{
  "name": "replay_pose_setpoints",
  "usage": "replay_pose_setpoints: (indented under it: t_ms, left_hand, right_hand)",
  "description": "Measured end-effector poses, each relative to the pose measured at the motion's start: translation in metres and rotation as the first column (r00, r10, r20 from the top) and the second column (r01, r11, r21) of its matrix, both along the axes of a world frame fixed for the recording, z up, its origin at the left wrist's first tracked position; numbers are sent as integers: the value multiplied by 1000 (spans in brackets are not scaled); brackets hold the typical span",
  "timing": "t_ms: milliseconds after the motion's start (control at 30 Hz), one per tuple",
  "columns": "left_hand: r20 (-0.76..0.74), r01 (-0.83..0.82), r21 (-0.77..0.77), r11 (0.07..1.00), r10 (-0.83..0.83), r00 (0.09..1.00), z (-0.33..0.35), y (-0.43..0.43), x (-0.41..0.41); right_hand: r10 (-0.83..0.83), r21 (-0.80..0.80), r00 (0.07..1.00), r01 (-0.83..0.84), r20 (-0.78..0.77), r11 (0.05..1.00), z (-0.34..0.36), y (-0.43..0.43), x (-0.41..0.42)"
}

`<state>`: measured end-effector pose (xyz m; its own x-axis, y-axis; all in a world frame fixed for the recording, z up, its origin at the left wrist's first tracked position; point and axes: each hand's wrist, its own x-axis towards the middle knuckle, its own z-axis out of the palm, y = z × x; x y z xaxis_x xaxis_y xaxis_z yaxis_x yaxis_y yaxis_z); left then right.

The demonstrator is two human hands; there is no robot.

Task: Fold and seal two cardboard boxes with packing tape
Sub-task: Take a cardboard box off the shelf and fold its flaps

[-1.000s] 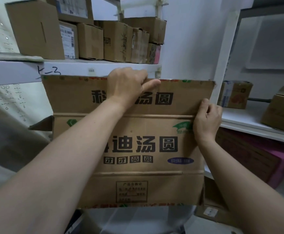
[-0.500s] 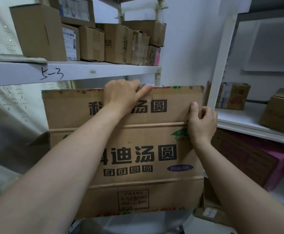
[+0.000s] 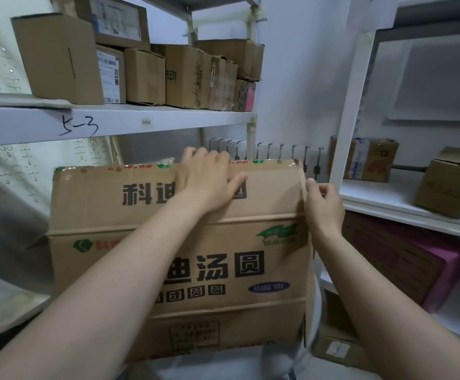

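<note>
Storage shelves back the flat cardboard box, now lowered beneath the shelf lip. Its top edge is gripped by the left hand, fingers curled over; the right hand has shifted up, apparently pinching the flap's side. Unfolding likely comes next.

Soft, even indoor light, fairly bright, no hard shadows and no real glare; the white wall and upper shelf look slightly bluish and washed out, with only faint shade under the left hand on the cardboard box. Wide-angle bend is strong at the edges: the white upright leans and the forearms balloon toward the bottom corners. Box print is sharp mid-frame, the right hand and the box edge beside it are slightly smeared, and the small boxes up top are a bit soft.
</note>
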<state>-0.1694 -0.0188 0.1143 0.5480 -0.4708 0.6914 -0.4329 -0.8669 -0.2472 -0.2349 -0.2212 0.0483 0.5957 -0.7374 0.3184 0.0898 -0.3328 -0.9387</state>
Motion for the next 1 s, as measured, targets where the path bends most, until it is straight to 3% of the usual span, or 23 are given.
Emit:
replay_pose_setpoints:
  t_ms: [133, 233, 333, 467, 600, 700, 867, 1000]
  left_hand:
    - [61, 72, -184, 980, -62, 996, -21, -4, -9]
    - [197, 137, -223, 965, -93, 976, -24, -3, -11]
    - [238, 163, -225, 961, -108, 965, -26, 0, -15]
    - [245, 202, -243, 949, -141, 959, -32, 7, -23]
    - [248, 207, -251, 946, -144, 958, -36, 13, -32]
    - [300, 246, -248, 937, -167, 939, -39, 17, -36]
    - [474, 341, -218, 914, -206, 856, -38, 11, -46]
    - [520, 365, -220, 905, -207, 828, -39, 3, -53]
  right_hand:
    - [157, 106, 987, -153, -23, 982, 0, -1, 3]
    - [253, 273, 967, -243, -1, 931, 6, -5, 6]
    - [371, 402, 929, -334, -16, 853, 21, -12, 6]
    - [428, 369, 898, -364, -105, 855, 33, -20, 11]
    - [559, 297, 801, -491, -216, 819, 45, -17, 10]
    - [548, 232, 778, -497, -306, 836, 47, -12, 8]
    - [576, 334, 803, -506, -154, 795, 44, -7, 10]
    - [549, 312, 821, -486, -156, 816, 46, -11, 7]
